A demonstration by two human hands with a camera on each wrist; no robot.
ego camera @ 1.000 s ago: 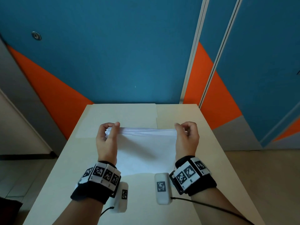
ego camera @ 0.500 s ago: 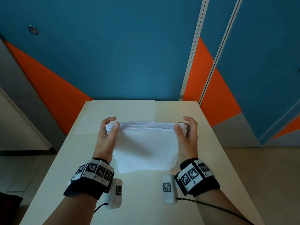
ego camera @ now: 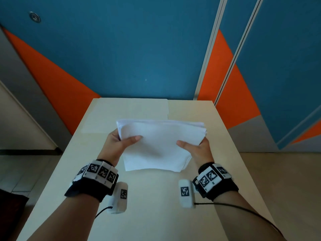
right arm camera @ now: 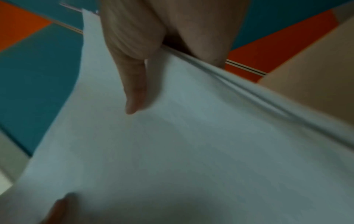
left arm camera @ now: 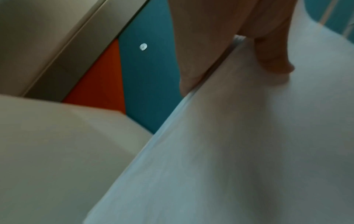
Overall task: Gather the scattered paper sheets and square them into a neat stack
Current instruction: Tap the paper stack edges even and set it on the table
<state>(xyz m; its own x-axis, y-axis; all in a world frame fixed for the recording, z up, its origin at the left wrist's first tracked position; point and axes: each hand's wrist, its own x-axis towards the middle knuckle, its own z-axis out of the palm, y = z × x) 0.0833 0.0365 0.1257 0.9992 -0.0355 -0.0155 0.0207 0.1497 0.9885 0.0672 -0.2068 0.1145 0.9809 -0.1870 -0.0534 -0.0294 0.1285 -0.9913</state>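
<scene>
- Paper stack (ego camera: pixel 159 145): white sheets, held over the table (ego camera: pixel 139 214), edges slightly fanned at the right side (not yet flush).
- Left hand (ego camera: pixel 119 143): pinches the stack's left edge, thumb on top, fingers beneath.
- Right hand (ego camera: pixel 196 148): clamps the right edge the same way.
- Wall (ego camera: pixel 121 49): blue and orange, behind.

The setting reads as an institutional or office-type interior, not a home. A plain cream table (ego camera: pixel 217 153) with a bare laminate top stands against a wall (ego camera: pixel 121 49) of flat panels painted in blue with orange (ego camera: pixel 57 87) diagonal wedges and grey lower sections. Pale metal strips (ego camera: pixel 224 49) run between the panels. A small round metal fitting (ego camera: pixel 35 17) is set into the blue surface. The floor (ego camera: pixel 278 180) is smooth and beige.
</scene>
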